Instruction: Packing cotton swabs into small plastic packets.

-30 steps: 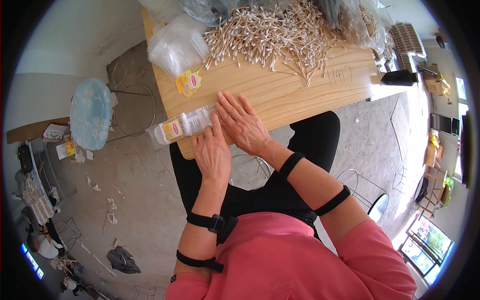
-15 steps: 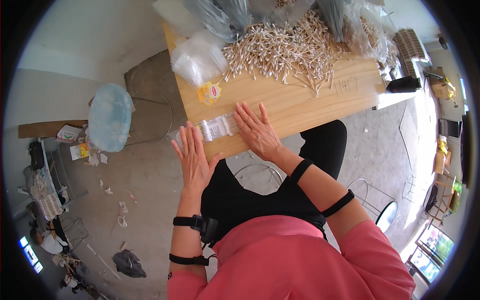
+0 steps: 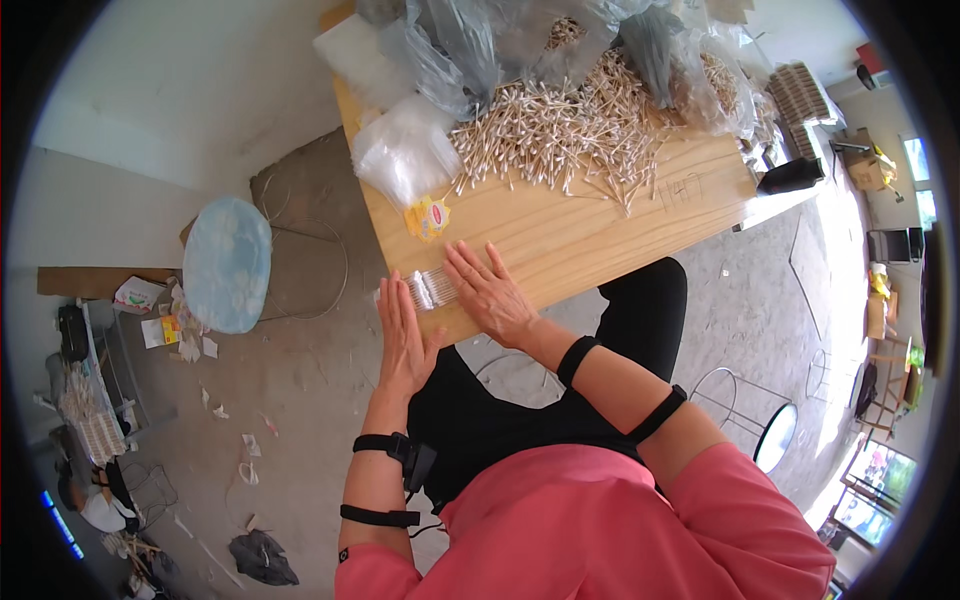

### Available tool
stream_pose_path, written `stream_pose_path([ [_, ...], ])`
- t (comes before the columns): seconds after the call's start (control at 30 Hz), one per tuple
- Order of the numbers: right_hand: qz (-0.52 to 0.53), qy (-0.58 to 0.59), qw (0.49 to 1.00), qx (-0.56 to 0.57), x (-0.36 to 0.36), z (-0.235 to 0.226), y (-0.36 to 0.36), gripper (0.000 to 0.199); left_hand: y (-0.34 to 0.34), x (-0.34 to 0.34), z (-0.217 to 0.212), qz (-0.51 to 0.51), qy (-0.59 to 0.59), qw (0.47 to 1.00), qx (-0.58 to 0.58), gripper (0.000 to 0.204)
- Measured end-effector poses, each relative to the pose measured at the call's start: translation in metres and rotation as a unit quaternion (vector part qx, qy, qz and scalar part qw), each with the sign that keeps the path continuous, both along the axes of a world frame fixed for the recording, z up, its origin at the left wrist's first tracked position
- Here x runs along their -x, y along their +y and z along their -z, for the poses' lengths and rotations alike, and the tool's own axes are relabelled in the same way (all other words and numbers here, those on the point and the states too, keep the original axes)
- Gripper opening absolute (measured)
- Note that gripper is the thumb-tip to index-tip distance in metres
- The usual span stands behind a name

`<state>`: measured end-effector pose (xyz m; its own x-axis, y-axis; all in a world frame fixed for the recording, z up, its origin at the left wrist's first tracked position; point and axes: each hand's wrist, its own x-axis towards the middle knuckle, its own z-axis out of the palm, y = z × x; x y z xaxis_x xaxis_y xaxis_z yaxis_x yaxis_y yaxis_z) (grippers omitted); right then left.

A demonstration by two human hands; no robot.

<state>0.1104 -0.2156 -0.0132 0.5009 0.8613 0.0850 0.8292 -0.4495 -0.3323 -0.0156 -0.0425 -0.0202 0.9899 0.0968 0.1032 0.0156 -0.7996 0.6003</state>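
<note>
Left hand [image 3: 403, 335] upright at near-left corner of worktop [image 3: 620, 225], fingers straight and together, palm against left end of clear packet of cotton swabs [image 3: 432, 289], likely to square ends. Right hand [image 3: 492, 295] flat on right part of packet, fingers spread, holding it down. Stack of clear bags [image 3: 405, 160] at left edge; loose swab heap [image 3: 560, 130] beyond. Packet partly covered by right hand, contents hard to make out

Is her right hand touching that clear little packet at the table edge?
Touching. The head view shows the right hand lying flat with its fingers over the clear packet on the wooden table.
</note>
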Motion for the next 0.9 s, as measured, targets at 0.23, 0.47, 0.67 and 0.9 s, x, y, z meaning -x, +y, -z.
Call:
stream_pose_path([
  [0.23, -0.007, -0.004, 1.0, -0.003, 0.003, -0.001, 0.01, 0.062, 0.001, 0.003, 0.004, 0.003, -0.003, 0.999, 0.037, 0.09],
  [0.47, -0.004, 0.009, 1.0, -0.009, 0.011, -0.001, 0.02, 0.063, 0.001, 0.004, 0.003, 0.003, 0.006, 0.999, 0.044, 0.091],
  [0.67, -0.008, -0.002, 1.0, -0.022, 0.011, 0.001, 0.024, 0.06, 0.003, 0.002, -0.007, 0.016, 0.023, 1.0, -0.01, 0.095],
  [0.9, -0.023, -0.008, 1.0, -0.013, 0.007, -0.001, 0.023, 0.058, -0.001, 0.004, -0.001, -0.005, -0.003, 0.999, -0.032, 0.104],
])
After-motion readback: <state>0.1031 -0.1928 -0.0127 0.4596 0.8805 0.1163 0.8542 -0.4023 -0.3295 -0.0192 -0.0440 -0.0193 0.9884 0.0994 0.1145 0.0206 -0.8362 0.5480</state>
